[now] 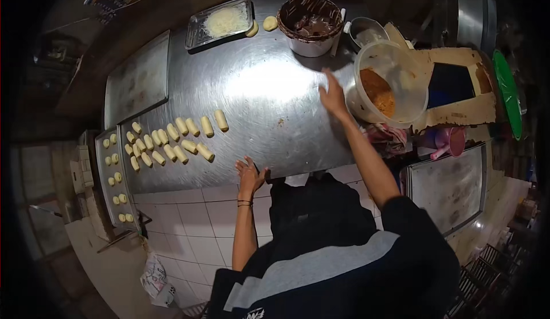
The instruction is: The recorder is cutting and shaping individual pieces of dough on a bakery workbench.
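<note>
Head view, left hand (250, 176) fingers spread on steel table (258, 90) edge, right hand (333, 97) open beside plastic tub (401, 67)

Dim room, glare on the steel table (258, 90), dark fisheye-bent edges, slight blur.

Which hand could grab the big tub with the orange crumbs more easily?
Probably the right hand. It is stretched out over the steel table, right beside the clear tub. The left hand rests at the table's near edge, closer to the dough rolls.
</note>
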Demonstrator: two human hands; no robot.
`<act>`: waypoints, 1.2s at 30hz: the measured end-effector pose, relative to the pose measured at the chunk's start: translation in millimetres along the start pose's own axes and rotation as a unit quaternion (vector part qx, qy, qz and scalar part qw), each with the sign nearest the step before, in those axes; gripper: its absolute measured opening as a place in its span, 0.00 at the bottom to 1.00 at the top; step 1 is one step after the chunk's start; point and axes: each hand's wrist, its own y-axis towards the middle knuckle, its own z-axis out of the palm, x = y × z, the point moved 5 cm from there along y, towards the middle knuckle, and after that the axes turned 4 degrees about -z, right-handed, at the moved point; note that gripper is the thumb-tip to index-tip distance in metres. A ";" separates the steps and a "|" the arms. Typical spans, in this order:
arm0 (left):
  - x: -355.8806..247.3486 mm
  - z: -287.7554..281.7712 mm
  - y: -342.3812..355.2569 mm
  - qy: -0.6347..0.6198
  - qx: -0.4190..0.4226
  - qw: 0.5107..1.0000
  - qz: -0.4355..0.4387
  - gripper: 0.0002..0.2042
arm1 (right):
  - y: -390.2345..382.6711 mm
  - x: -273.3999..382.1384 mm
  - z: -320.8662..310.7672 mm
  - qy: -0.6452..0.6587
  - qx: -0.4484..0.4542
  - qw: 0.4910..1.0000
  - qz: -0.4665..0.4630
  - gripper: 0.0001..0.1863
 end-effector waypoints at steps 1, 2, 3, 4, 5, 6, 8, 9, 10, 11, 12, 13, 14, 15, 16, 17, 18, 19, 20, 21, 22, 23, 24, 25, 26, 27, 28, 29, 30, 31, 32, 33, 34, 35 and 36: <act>3.8 -5.3 -0.2 0.003 0.003 1.000 -0.001 0.57 | 4.6 2.0 15.0 0.008 0.001 1.000 0.000 0.32; 5.7 -9.6 0.1 0.006 0.006 1.000 -0.001 0.57 | 35.9 -2.3 18.1 0.016 -0.083 0.996 0.026 0.25; 14.4 -10.1 -1.9 0.008 0.004 1.000 -0.016 0.57 | 50.3 -3.7 28.0 -0.057 -0.078 0.991 0.091 0.20; -6.6 -13.4 6.6 -0.019 0.025 0.999 0.016 0.56 | 78.6 -40.1 9.1 -0.177 -0.090 0.973 0.116 0.20; -18.0 -13.4 12.2 -0.049 0.047 0.997 0.035 0.55 | 99.4 -68.9 0.3 -0.257 -0.012 0.952 0.165 0.19; 7.9 -5.4 -2.0 -0.055 0.043 0.998 -0.012 0.55 | 89.4 -44.2 33.5 -0.261 0.078 0.927 0.259 0.20; -14.1 -6.4 -0.3 -0.093 0.034 0.995 0.024 0.54 | 101.1 -70.6 18.0 -0.332 0.169 0.896 0.239 0.21; -10.0 -4.0 -2.9 -0.094 0.034 0.995 0.013 0.54 | 96.0 -65.1 23.1 -0.326 0.206 0.890 0.244 0.21; -12.4 -4.3 -2.8 -0.094 0.019 0.995 0.019 0.54 | 88.2 -64.2 23.6 -0.328 0.185 0.899 0.226 0.22; -14.2 -5.1 -2.5 -0.095 0.005 0.995 0.027 0.53 | 78.7 -63.5 23.4 -0.330 0.162 0.906 0.208 0.22; -9.3 -4.0 -4.6 -0.095 0.006 0.995 0.020 0.53 | 67.8 -49.6 30.9 -0.328 0.168 0.906 0.206 0.22; -3.7 -3.3 -7.7 -0.099 0.001 0.995 0.012 0.53 | 57.8 -25.6 39.7 -0.338 0.189 0.903 0.187 0.24; -0.9 -3.8 -9.8 -0.101 -0.003 0.995 0.009 0.53 | 45.7 -5.4 43.3 -0.349 0.205 0.898 0.169 0.28; -5.0 -5.2 -7.9 -0.101 0.002 0.995 0.016 0.53 | 27.6 -5.7 43.0 -0.354 0.201 0.896 0.175 0.28; -11.5 -7.2 -4.6 -0.095 0.012 0.995 0.027 0.52 | 10.0 -8.6 38.0 -0.334 0.069 0.931 0.131 0.31; -11.2 -7.6 -3.7 -0.090 0.020 0.995 0.029 0.52 | -11.0 -1.5 35.1 -0.304 -0.057 0.948 0.080 0.36; -1.4 -5.4 -5.4 -0.092 0.020 0.995 0.019 0.52 | -34.0 16.5 48.0 -0.285 0.019 0.954 0.094 0.40; 6.3 -3.8 -6.5 -0.073 0.016 0.997 0.014 0.52 | -59.3 44.1 57.3 -0.265 0.093 0.954 0.108 0.45; 7.1 -3.8 -5.3 -0.053 0.013 0.998 0.016 0.53 | -83.9 64.3 64.2 -0.245 0.135 0.955 0.099 0.43; 6.8 -5.1 -4.4 -0.055 0.014 0.998 0.015 0.53 | -107.9 83.7 72.8 -0.224 0.176 0.954 0.090 0.42; 3.4 -7.5 -2.1 -0.053 0.016 0.998 0.022 0.52 | -133.2 101.0 83.2 -0.198 0.206 0.956 0.064 0.41; 1.1 -12.4 2.0 -0.050 0.016 0.998 0.027 0.51 | -151.8 118.9 97.0 -0.171 0.236 0.956 0.036 0.41; 0.6 -17.7 6.7 -0.055 0.013 0.998 0.026 0.51 | -161.3 139.1 109.7 -0.169 0.288 0.943 0.018 0.40; 3.9 -24.1 8.3 -0.065 0.015 0.997 0.047 0.51 | -171.7 158.3 122.8 -0.165 0.340 0.926 0.002 0.41; 7.6 -30.0 8.5 -0.076 0.016 0.995 0.068 0.51 | -173.5 173.4 128.8 -0.165 0.341 0.925 -0.003 0.41; 15.6 -35.1 6.8 -0.078 0.014 0.995 0.066 0.51 | -180.8 189.0 140.0 -0.138 0.365 0.920 -0.029 0.39; 21.5 -37.8 4.4 -0.060 0.014 0.996 0.069 0.51 | -188.7 204.2 149.3 -0.111 0.389 0.913 -0.054 0.38; 27.5 -39.3 0.3 -0.041 0.015 0.997 0.071 0.51 | -195.5 214.7 153.0 -0.111 0.390 0.913 -0.057 0.38; 40.3 -37.1 -5.3 -0.033 0.009 0.997 0.067 0.51 | -200.8 226.1 153.6 -0.153 0.348 0.921 -0.085 0.36; 44.7 -34.9 -9.8 -0.037 0.005 0.997 0.065 0.51 | -204.3 226.7 151.2 -0.197 0.303 0.926 -0.112 0.34; 48.5 -30.2 -13.9 -0.028 0.020 0.997 0.063 0.52 | -208.5 216.7 147.4 -0.202 0.250 0.942 -0.102 0.35; 49.1 -25.4 -16.8 -0.022 0.032 0.998 0.058 0.52 | -211.4 200.6 141.1 -0.239 0.228 0.939 -0.090 0.34; 35.6 -25.7 -17.2 -0.036 0.037 0.996 0.071 0.51 | -207.6 176.8 126.0 -0.281 0.202 0.935 -0.077 0.32; 31.0 -23.4 -14.5 -0.046 0.029 0.996 0.066 0.51 | -205.9 160.4 111.9 -0.236 0.202 0.946 -0.092 0.29; 24.3 -17.9 -7.2 -0.022 0.047 0.996 0.075 0.50 | -201.3 150.3 99.9 -0.191 0.203 0.954 -0.110 0.26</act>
